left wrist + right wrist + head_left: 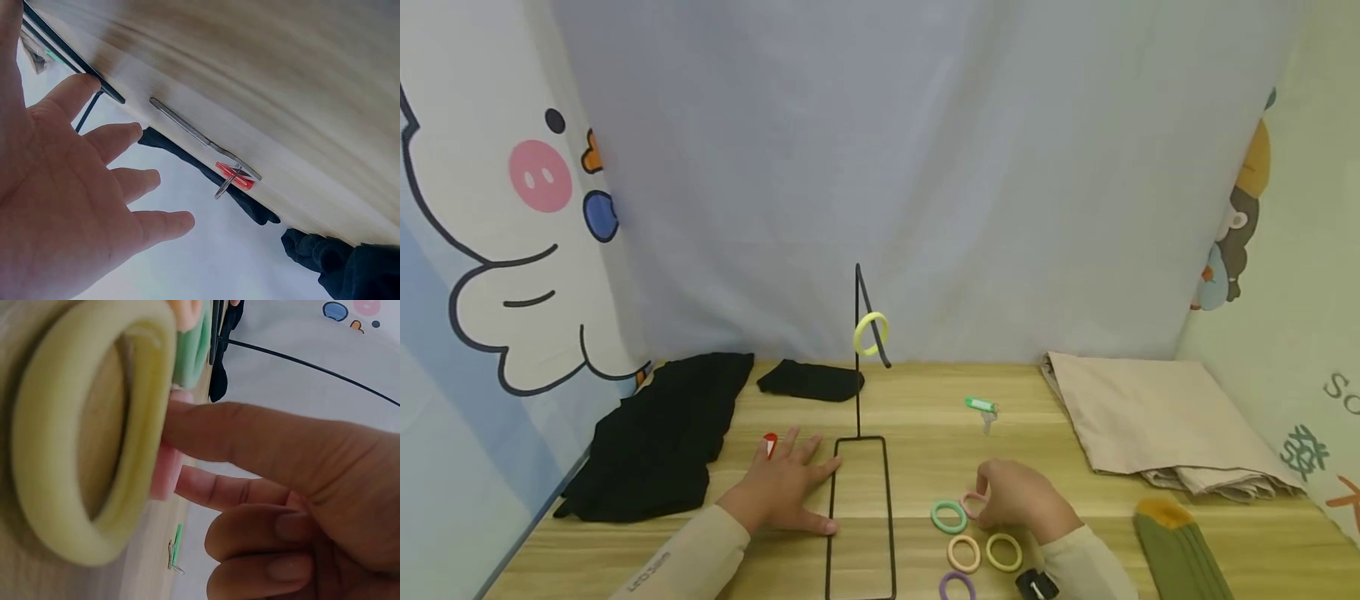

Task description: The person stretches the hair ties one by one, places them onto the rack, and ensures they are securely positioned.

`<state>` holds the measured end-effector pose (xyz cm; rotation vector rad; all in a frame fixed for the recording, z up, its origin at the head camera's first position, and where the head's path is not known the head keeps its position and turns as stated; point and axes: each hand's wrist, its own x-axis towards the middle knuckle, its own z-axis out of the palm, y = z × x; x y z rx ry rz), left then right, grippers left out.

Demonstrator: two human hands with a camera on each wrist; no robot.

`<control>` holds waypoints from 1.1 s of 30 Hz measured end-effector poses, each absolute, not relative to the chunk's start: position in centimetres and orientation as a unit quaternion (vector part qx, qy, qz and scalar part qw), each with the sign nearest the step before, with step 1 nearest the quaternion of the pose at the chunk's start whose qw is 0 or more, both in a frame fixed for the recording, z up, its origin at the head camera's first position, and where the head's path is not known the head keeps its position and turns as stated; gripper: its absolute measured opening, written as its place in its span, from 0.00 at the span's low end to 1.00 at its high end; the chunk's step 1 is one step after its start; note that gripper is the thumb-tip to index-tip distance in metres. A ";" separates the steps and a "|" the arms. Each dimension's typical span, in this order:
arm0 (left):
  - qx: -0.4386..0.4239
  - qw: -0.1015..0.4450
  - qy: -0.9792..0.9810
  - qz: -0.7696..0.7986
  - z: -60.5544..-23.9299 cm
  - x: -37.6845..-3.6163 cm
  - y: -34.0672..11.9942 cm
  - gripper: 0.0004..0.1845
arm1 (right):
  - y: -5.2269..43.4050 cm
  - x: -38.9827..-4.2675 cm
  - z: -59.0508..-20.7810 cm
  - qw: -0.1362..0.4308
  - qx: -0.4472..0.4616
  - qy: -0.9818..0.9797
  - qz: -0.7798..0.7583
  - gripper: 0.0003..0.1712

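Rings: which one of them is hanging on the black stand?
The bright yellow ring, looped over the stand's arm; the other five rings are off it.

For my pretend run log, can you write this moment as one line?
left hand: fingers spread at black stand | right hand: pinches pink ring | yellow ring: hangs on stand

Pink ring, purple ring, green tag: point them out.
Pink ring [964, 505]: head view, left side of its band.
Purple ring [957, 574]: head view, upper arc.
Green tag [980, 404]: head view, middle of its face.
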<state>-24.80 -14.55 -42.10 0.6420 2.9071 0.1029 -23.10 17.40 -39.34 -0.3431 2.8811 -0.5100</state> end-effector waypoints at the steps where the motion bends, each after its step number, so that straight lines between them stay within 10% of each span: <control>1: 0.215 0.082 0.973 0.034 -42.2 -24.8 -14.5 0.51 | 17.4 -23.0 -39.4 0.094 -0.117 0.974 -0.172 0.15; 17: 0.213 0.076 0.974 0.033 -41.8 -24.3 -14.3 0.50 | 14.7 -20.5 -35.3 -0.025 -0.206 0.944 -0.256 0.14; 33: 0.210 0.081 0.973 0.040 -41.5 -24.3 -14.1 0.50 | 9.7 -16.4 -29.6 -0.490 -0.380 0.689 -0.375 0.17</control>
